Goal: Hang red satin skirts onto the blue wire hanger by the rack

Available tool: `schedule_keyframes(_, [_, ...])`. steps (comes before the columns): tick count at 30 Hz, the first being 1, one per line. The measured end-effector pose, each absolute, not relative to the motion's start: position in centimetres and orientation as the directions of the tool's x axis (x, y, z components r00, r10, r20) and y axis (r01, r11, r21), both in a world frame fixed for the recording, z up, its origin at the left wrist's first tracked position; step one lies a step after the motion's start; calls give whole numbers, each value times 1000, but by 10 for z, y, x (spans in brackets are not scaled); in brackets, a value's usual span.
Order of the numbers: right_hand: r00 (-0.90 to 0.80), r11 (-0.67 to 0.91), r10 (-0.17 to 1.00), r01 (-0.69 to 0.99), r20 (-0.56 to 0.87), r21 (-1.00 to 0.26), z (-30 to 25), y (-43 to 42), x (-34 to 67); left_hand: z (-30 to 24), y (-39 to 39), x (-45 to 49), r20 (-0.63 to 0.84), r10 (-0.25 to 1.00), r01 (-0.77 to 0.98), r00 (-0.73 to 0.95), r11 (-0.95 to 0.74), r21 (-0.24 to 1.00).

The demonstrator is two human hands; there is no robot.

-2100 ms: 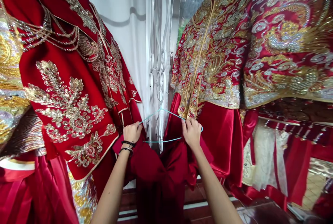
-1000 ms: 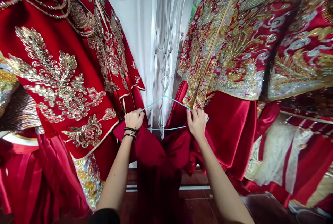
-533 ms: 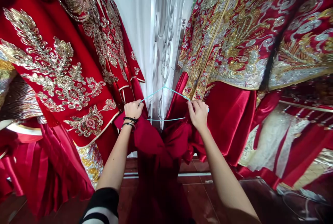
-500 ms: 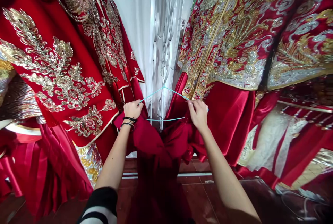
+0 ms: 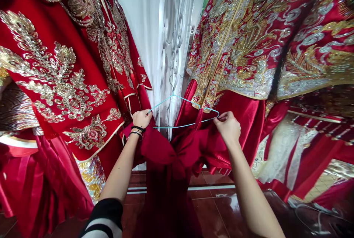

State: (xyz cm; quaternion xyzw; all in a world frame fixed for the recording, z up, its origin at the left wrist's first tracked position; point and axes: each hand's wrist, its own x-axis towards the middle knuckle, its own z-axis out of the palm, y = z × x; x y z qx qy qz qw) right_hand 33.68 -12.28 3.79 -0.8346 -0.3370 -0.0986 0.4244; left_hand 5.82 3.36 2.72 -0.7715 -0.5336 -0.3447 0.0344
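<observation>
A thin light-blue clothes hanger [image 5: 182, 125] with a metal hook is stretched between my two hands. My left hand [image 5: 142, 119], with dark beaded bands at the wrist, is closed round the hanger's left end and some dark-red cloth. At the hanger's right corner, my right hand [image 5: 229, 125] pinches the wire between thumb and fingers. A dark-red dress [image 5: 171, 157] hangs below, its bow-like gathered top just under the bar. One thin red strap [image 5: 198, 118] of it loops over the hanger's right arm. The dress's lower part fades into shadow.
A red jacket with gold sequin embroidery [image 5: 74, 90] hangs close on the left. To the right hang heavily beaded red-and-gold jackets [image 5: 243, 53] over red satin skirts. White curtain and metal scrollwork [image 5: 174, 46] stand behind. Cables [image 5: 318, 212] lie on the tiled floor at right.
My right hand has moved right and outward to the hanger's corner, which now shows. A red strap now sits over the hanger's right arm. My left hand stays almost in place.
</observation>
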Motion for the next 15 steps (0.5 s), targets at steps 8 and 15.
schedule_keyframes(8, [787, -643, 582, 600, 206, -475, 44, -116, 342, 30, 36, 53, 575, 791, 853, 207, -434, 290])
schedule_keyframes(15, [747, -666, 655, 642, 115, -380, 49, -112, 347, 29, 38, 54, 580, 786, 854, 215, -439, 279])
